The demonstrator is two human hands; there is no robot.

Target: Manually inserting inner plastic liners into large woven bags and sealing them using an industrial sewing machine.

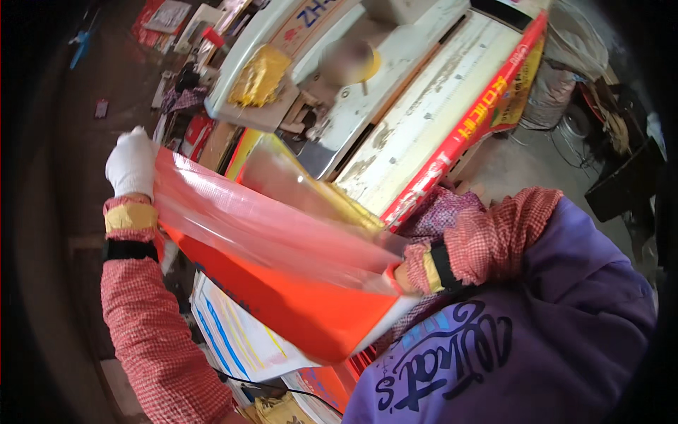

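Observation:
A red, glossy woven plastic sack [282, 300] with a pinkish see-through upper layer stretches between my hands in front of me. My left hand [132, 162], in a white glove, is closed on its far left edge and holds it raised. My right hand [400, 277] is at the sack's right end. Only the part near the wrist shows there; the sack hides the fingers, so I cannot tell how they are placed. Just beyond the sack stands a pale sewing machine [261, 60].
A yellow wrapped pad [260, 76] sits on the machine. The worn white worktable [424, 92] has a red printed strip [473, 120] along its right edge. Below the sack lie printed white sheets [236, 328] and a black cable [272, 385]. A pale bag [551, 95] stands at the right.

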